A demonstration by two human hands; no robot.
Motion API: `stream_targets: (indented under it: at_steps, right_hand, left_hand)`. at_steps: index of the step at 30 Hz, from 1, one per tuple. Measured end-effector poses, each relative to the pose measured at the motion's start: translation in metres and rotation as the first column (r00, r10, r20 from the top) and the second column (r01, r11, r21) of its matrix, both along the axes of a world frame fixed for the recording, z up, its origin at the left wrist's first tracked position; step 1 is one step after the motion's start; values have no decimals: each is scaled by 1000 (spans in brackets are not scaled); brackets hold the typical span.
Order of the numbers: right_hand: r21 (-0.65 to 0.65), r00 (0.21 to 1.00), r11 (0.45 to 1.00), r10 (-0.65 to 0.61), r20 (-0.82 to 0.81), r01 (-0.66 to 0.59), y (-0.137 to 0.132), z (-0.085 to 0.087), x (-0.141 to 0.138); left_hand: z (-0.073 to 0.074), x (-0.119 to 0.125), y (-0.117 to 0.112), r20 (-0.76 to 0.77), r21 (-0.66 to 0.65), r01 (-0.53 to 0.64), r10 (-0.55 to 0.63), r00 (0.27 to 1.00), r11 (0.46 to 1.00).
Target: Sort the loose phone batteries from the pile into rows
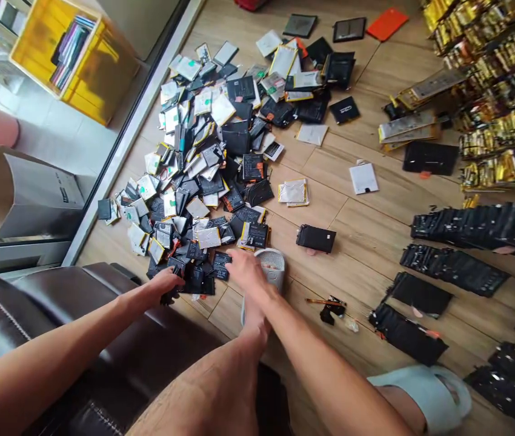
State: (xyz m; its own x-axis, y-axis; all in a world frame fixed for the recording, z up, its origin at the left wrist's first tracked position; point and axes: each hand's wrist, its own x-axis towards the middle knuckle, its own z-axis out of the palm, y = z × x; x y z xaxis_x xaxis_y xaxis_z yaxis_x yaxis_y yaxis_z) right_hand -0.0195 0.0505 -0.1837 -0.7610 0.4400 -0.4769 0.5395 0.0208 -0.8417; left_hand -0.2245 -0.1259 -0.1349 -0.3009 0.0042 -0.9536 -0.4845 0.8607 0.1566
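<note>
a dark leather sofa (78, 293) borders plank flooring (325, 203).

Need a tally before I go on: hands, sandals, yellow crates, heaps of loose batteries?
Hands: 2 (left hand, right hand)
Sandals: 2
Yellow crate: 1
Battery heap: 1, its pieces overlapping too much to count
Total: 6

Black, silver and white flat packs (236, 137), some yellow-edged; brown wood-grain floor (325, 168); orange sheet (388, 24); yellow crate (98, 75); dark, pale-stitched seat (71, 290).
</note>
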Motion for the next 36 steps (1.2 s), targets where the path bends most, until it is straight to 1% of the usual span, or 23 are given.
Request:
stream_targets:
  at_steps: [2,4,6,7,8,9,10,12,14,16,17,19,21,23,24,26,27,28,29,30,32,34,36]
  right_hand:
    - [99,995,994,39,92,-48,-22,-1,-22]
    - [243,976,961,85,202,-134,-36,-4,-36]
    - [369,940,893,144,309,-258,-45,-8,-42]
    - [401,923,864,166,346,-305,-47,-9,-42]
    - [402,912,855,175,371,-328,-48,-11,-42]
    - [381,904,863,175,390,-331,-48,-11,-39]
    - [346,902,884,165,399,-315,-46,-11,-36]
    - [262,923,941,107,370,-214,-41,-9,-27]
    - [202,961,979,-23,277,-35,-31,-4,-13]
    - [154,965,972,-203,166,178,-17,2,3]
    - [125,947,951,-297,126,282,-9,4,12]
    - [30,881,884,-467,79,466,8,7,30]
    - [-121,789,780,-611,61,613,24,6,47]
    - [-278,695,656,-716,66,702,37,2,62]
    - [-334,659,604,-748,73,723,42,0,68]
    - [-407,621,541,-779,86,736,48,-3,77]
    - [-439,617,524,-782,92,730,48,-4,80]
    - [-476,621,511,-778,96,715,47,-5,82]
    - [-515,628,501,-772,98,696,45,-6,83]
    - [-550,638,493,-764,95,674,42,-6,84]
    - [-596,659,492,-748,84,635,36,-5,84]
    - [-614,679,501,-729,80,610,29,-3,82]
    - [-606,707,526,-701,87,596,24,0,80]
  left_hand:
    - [-11,10,-15,23,-127,20,-17,1000,992]
    - [-19,23,-21,19,-207,12,-8,1000,978]
    - [-27,36,-20,1,-236,-10,10,1000,972]
    - [-30,43,-18,-14,-229,-23,20,1000,973]
    - [-32,48,-14,-32,-210,-36,30,999,977]
    - [-33,53,-11,-50,-184,-49,41,998,982]
    - [-33,58,-7,-67,-152,-62,52,996,986]
    - [-30,65,1,-96,-77,-84,76,992,994]
    - [-26,71,15,-100,17,-98,99,990,995]
    - [-22,77,37,-81,141,-109,121,989,984]
    - [-21,81,52,-66,210,-116,133,989,971]
    - [-20,89,85,-47,336,-132,157,987,933]
    - [-20,98,116,-41,427,-116,147,988,897]
    - [-17,108,134,-56,476,-52,89,994,878]
    - [-14,113,137,-64,479,-14,51,997,877]
    - [-8,122,131,-49,446,26,-5,999,895]
    - [-4,125,124,-9,425,7,-3,1000,905]
    - [-1,127,116,54,410,-46,25,998,911]
    - [2,127,108,138,402,-127,77,987,907]
    - [4,125,101,232,400,-226,140,963,888]
    - [5,119,93,396,397,-399,238,887,827]
    - [5,110,92,491,396,-483,264,830,781]
    - [4,102,97,523,402,-507,263,811,763]
